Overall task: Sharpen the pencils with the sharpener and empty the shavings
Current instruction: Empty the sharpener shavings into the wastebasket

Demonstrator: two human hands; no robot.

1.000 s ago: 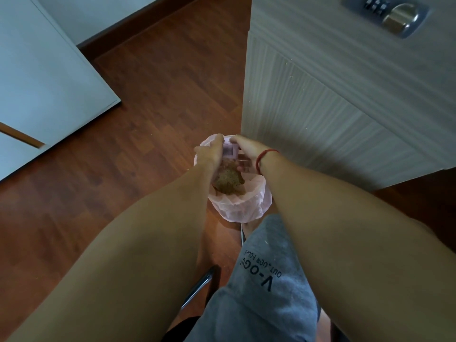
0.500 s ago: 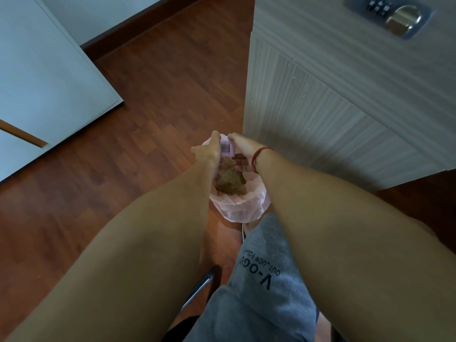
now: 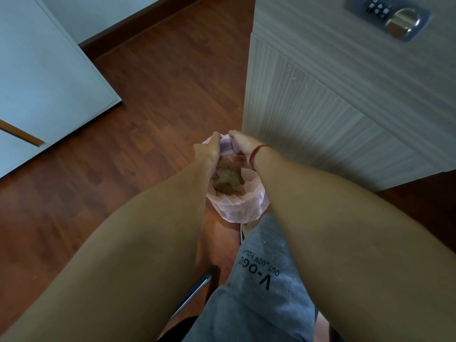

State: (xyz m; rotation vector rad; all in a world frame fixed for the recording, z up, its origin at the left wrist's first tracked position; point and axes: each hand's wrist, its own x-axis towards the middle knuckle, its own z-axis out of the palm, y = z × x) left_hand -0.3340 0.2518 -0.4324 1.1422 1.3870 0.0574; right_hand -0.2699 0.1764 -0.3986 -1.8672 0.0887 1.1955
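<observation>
A small lilac pencil sharpener [image 3: 228, 146] is held between both hands over a small bin lined with a pink plastic bag [image 3: 240, 208]. My left hand [image 3: 208, 150] grips its left side and my right hand [image 3: 240, 144], with a red string on the wrist, grips its right side. A clear part hangs below the sharpener, blurred. Brown shavings [image 3: 228, 180] lie in a heap inside the bin. No pencils are in view.
The bin stands on a red-brown wooden floor [image 3: 148, 99], close against a pale ribbed cabinet [image 3: 333, 99] with a metal knob lock [image 3: 399, 21]. A white panel [image 3: 44, 77] lies at the left. My grey shorts [image 3: 259, 292] and a chair frame [image 3: 197, 287] are below.
Both hands and the sharpener have shifted slightly up and away over the bin's far rim. The grip looks the same.
</observation>
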